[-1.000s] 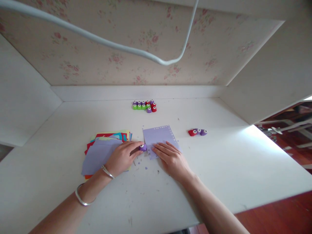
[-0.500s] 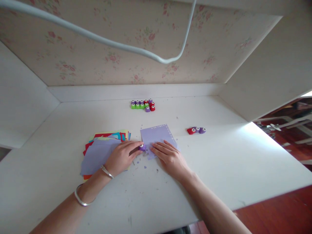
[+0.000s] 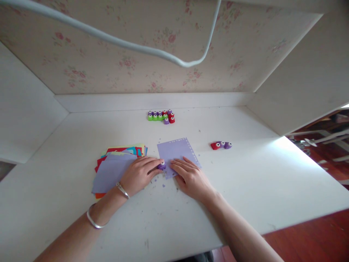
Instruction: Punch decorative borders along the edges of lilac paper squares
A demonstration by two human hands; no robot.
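Note:
Between the fingertips and thumb of my left hand is a small purple craft punch with a white, dark-centred button on top. The punch sits at the left edge of a lilac paper sheet. Small holes run along the sheet's far and right edges. My right hand lies flat with fingers stretched over the sheet's near right part, pressing it to the table. Tiny punched paper bits are scattered by the sheet's near left corner. Whether the punch's slot encloses the paper edge is hard to make out.
Left of the sheet lies a stack of coloured papers, partly under my left hand. Several green, purple and red punches stand in rows near the back wall. Three more punches sit to the right on the white table. A white cable hangs above.
My left hand and the punch have shifted slightly right against the sheet's left edge. The right hand stays on the paper. The whole view has moved a little.

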